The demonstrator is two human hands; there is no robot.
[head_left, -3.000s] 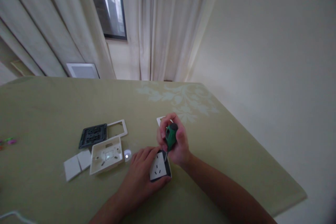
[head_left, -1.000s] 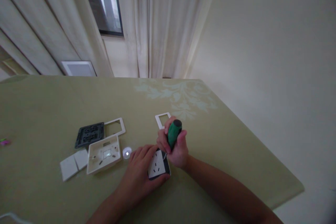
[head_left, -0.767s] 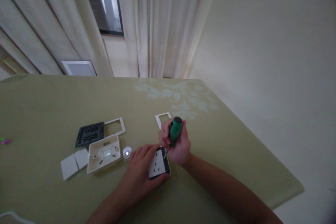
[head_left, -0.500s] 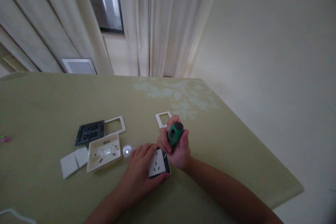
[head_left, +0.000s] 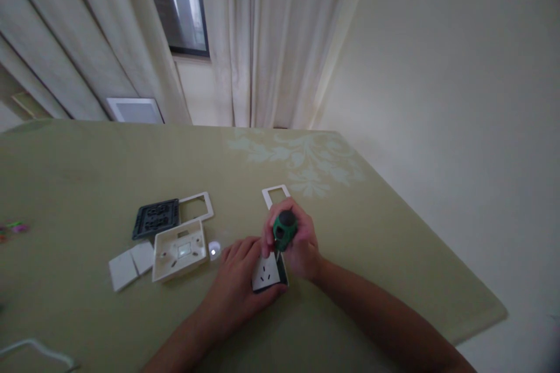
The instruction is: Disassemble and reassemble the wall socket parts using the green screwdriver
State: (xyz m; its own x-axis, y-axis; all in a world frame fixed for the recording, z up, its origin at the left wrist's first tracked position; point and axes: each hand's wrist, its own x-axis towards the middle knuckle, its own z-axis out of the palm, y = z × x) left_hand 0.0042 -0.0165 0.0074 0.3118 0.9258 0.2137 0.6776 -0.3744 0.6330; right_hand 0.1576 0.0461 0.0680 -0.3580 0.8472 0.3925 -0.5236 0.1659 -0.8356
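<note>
Socket [head_left: 265, 275]: probably light, stiff, brittle; best held by edges. Left grip [head_left: 238, 277] part-spread, clasping socket; right grip [head_left: 301, 239] wrapped round screwdriver [head_left: 284, 233].

Pale curtains [head_left: 289, 41], dark-framed window [head_left: 179, 6], plain wall [head_left: 455, 99]

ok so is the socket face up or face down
Face up: the socket shows its plug slots to the camera, with the left hand around it and the screwdriver above.
</note>
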